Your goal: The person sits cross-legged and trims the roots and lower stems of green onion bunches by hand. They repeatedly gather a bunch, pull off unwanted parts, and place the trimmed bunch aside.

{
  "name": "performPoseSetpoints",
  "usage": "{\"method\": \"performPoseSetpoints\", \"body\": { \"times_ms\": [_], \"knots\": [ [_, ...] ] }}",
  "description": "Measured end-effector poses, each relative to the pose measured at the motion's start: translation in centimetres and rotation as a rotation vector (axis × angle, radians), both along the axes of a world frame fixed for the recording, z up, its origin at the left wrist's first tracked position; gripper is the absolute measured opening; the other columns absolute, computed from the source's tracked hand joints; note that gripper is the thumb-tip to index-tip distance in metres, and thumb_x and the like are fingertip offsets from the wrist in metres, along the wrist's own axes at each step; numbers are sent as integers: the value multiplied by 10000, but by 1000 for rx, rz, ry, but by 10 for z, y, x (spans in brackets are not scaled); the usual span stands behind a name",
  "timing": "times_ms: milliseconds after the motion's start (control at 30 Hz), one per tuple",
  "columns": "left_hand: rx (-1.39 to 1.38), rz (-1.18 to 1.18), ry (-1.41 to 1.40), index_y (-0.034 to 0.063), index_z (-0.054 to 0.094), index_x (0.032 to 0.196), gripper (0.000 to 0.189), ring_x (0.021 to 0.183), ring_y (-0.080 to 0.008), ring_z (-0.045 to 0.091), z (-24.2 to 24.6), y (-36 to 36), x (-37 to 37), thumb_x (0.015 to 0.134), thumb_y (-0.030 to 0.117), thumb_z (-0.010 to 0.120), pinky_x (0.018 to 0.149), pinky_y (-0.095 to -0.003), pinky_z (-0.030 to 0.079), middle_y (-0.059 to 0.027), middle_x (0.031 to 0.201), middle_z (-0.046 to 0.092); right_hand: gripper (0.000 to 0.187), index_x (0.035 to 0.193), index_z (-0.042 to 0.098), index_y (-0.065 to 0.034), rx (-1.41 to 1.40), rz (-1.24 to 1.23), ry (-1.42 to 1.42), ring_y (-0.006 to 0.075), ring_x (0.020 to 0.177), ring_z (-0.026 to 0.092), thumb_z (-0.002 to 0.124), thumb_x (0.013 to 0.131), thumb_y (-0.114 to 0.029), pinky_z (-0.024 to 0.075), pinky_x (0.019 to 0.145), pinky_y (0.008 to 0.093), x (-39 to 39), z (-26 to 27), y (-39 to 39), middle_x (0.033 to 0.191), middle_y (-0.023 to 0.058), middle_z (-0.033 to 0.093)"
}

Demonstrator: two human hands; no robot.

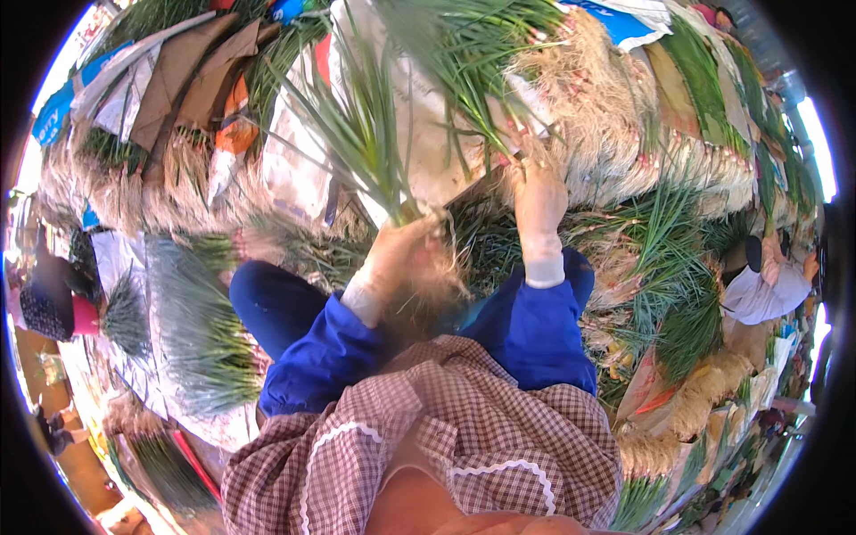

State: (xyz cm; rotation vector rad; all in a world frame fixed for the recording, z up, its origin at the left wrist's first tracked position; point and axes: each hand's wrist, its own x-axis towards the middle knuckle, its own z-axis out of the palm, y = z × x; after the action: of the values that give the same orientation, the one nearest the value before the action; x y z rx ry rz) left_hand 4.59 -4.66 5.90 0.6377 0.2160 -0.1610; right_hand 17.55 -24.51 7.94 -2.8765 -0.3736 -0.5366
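My left hand, in a pale glove, grips a bunch of green onions near its root end. The leaves point up and away from me, and the pale roots hang beside the palm. Farther right, my right hand, also gloved, has its fingers closed around the root end of a few green onion stalks. Their leaves reach up-left towards a larger loose heap of green onions. Between and beyond both hands lies a white sack with stains on it.
Bundled onions with thick roots are stacked at the upper right. Cardboard sheets cover bundles at the upper left. More onions lie at left and right. Other people sit at the far left and far right.
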Motion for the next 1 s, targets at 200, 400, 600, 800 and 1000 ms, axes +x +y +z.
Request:
{"method": "performPoseSetpoints", "body": {
  "times_ms": [200,400,600,800,1000],
  "knots": [
    [23,55,138,-29,626,1015,202,577,-96,576,-27,-8,-1,880,121,642,504,-208,473,-58,790,648,342,1036,641,-86,716,531,449,216,732,624,704,804,-328,499,675,351,-98,-9,25,835,127,616],
    [112,86,171,-63,628,967,162,655,-125,606,-19,-10,-32,871,66,616,596,-215,501,-92,793,660,250,971,641,-2,1438,185,994,88,659,521,606,918,-244,425,602,224,-89,-68,73,733,5,605],
    [140,17,249,-56,535,1171,312,673,-152,623,-28,9,-50,869,11,572,616,-222,521,-132,892,657,197,963,637,-28,1026,32,234,154,649,567,645,872,-203,471,612,302,-33,-40,40,699,49,606],
    [124,-113,172,-19,585,1089,251,562,-131,546,-11,16,-31,868,98,589,460,-214,434,-86,777,624,230,857,662,-84,110,-18,110,323,741,650,668,808,-308,506,665,413,21,-31,14,757,142,656],
    [75,21,125,-37,620,1001,224,536,-135,587,-35,12,1,898,162,602,457,-211,474,-95,722,643,333,839,685,-108,400,429,514,270,616,610,620,856,-435,476,588,369,-70,0,33,676,109,630]
  ]
}}
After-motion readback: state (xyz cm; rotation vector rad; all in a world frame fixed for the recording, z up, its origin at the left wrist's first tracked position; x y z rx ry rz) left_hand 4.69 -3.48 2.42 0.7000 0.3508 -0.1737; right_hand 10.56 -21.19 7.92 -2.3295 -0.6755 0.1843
